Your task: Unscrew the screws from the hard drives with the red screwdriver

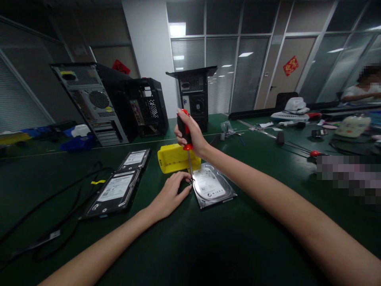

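Observation:
A red and black screwdriver [185,131] stands nearly upright, its handle wrapped by my right hand [192,129]. Its shaft runs down to the left edge of a silver hard drive [210,184] with a white label, lying flat on the table. My left hand [174,192] rests at that edge, thumb and fingers curled together around the screwdriver's tip. What sits between those fingertips is too small to make out. Just behind the drive is a yellow plastic bin [174,159].
To the left lie a black-edged hard drive [114,192] and another drive [134,159], beside black cables [71,186]. Computer cases [110,99] stand at the back. Loose tools [303,151] and parts cover the right side, where another person [361,89] sits.

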{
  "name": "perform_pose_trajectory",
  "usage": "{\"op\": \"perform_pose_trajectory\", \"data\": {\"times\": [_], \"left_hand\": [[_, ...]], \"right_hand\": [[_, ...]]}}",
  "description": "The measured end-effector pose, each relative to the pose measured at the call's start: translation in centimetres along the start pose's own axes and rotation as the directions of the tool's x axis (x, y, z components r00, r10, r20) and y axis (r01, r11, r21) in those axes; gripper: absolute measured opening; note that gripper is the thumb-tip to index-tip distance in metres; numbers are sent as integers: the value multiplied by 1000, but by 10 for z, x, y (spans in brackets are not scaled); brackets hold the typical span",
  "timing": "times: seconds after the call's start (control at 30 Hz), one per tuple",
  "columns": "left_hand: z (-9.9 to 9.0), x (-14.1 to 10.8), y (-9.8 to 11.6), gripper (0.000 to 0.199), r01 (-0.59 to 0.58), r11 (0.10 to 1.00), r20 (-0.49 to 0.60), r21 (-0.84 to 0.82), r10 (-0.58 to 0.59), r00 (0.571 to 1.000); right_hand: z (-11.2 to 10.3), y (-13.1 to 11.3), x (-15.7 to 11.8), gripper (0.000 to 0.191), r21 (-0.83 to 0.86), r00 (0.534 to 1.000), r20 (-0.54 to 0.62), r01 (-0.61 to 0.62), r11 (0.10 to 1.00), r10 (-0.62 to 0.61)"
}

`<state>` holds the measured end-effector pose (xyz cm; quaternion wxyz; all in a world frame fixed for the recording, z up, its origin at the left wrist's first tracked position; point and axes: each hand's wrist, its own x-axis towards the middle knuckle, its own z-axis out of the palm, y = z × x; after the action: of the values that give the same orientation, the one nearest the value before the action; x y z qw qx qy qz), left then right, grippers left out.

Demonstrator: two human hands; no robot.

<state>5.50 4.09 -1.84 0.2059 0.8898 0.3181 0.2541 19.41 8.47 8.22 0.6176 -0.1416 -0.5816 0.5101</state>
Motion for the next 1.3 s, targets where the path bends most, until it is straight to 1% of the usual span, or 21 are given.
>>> {"op": "perform_pose_trajectory", "data": {"times": [0.13,0.23,0.33,0.4,0.47,0.53,0.6,0.73,0.8,0.93,1.03,1.1,1.17,1.3], "left_hand": [[-1,0,2,22,8,1000,2,2,-8,1000],[-2,0,3,23,15,1000,10,3,-15,1000],[-2,-1,3,24,17,1000,12,0,-17,1000],[-2,-1,2,24,15,1000,10,1,-15,1000],[-1,0,1,24,14,1000,9,1,-14,1000],[-1,0,1,24,14,1000,13,5,-14,1000],[-1,0,2,23,13,1000,16,11,-13,1000],[-2,0,2,23,13,1000,23,14,-13,1000],[-1,0,2,22,8,1000,23,15,-8,1000],[1,0,-1,22,-14,1000,6,19,13,1000],[1,0,-2,22,-13,1000,1,15,13,1000],[0,0,-2,22,-8,1000,5,11,8,1000],[0,0,-1,23,-2,1000,10,10,2,1000],[-1,-1,0,23,6,1000,16,15,-6,1000]], "right_hand": [[0,2,2,37,-42,994,-98,40,998,-44],[-5,4,4,34,5,991,-137,5,1000,-4],[-9,6,6,40,59,993,-115,-27,998,33],[-11,6,7,41,75,995,-100,-18,997,26],[-10,6,6,38,74,995,-98,5,997,2],[-7,5,5,33,48,994,-105,29,998,-24],[-4,5,3,32,5,991,-122,50,999,-49],[1,5,2,46,-58,988,-141,60,997,-68],[2,6,3,45,-57,989,-136,57,997,-65],[-1,5,3,33,20,997,-70,29,999,-28],[-2,3,2,38,86,1000,-12,-16,996,17],[-2,2,2,40,111,1000,21,-25,994,23],[0,1,1,40,82,999,29,-22,996,20],[4,2,0,40,-25,1000,-19,16,1000,-16]]}}
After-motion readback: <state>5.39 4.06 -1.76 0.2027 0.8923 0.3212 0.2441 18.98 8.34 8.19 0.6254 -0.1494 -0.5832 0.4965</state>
